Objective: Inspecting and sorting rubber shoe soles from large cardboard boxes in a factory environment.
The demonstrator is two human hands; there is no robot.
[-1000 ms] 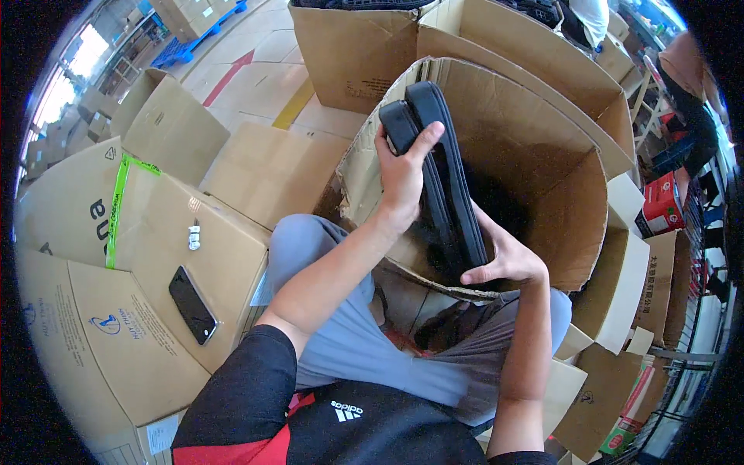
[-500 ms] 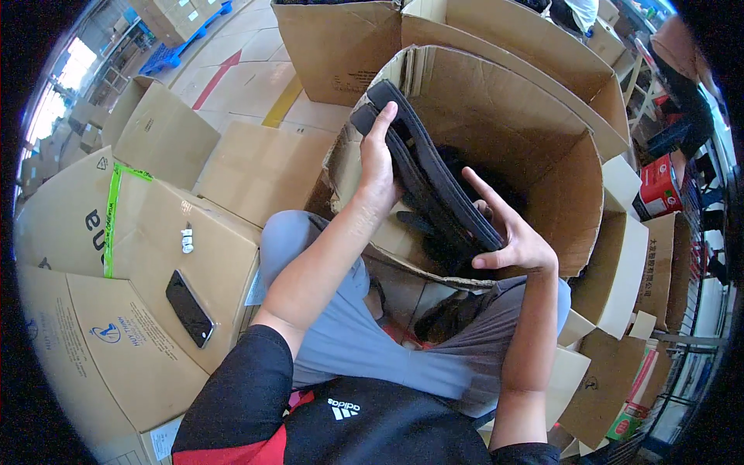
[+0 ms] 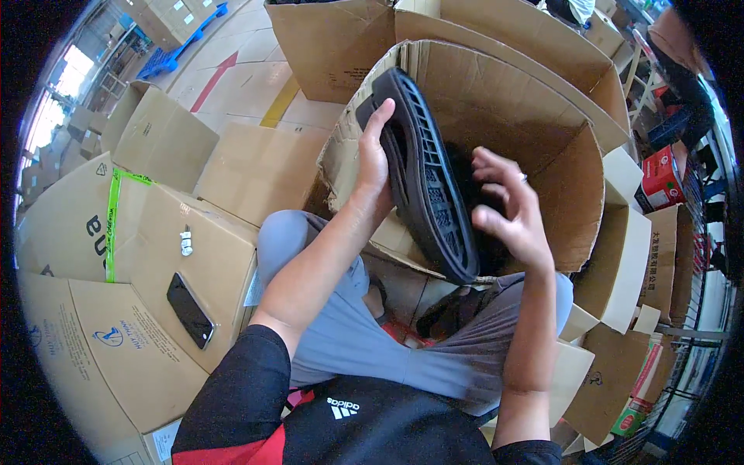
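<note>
Left hand [image 3: 373, 161] grips black soles [image 3: 431, 190], its fingers hidden; blurred right hand [image 3: 518, 215] loosely spread

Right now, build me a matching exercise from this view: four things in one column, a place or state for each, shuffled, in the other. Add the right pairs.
Things:
1. Left hand
2. Right hand
3. Phone
4. Yellow stripe

Places or states:
A. Holding nothing, beside the black soles
B. On the pale floor tiles
C. Clasping the black soles
D. Lying on tan cardboard

Pairs: 1-C, 2-A, 3-D, 4-B
</note>
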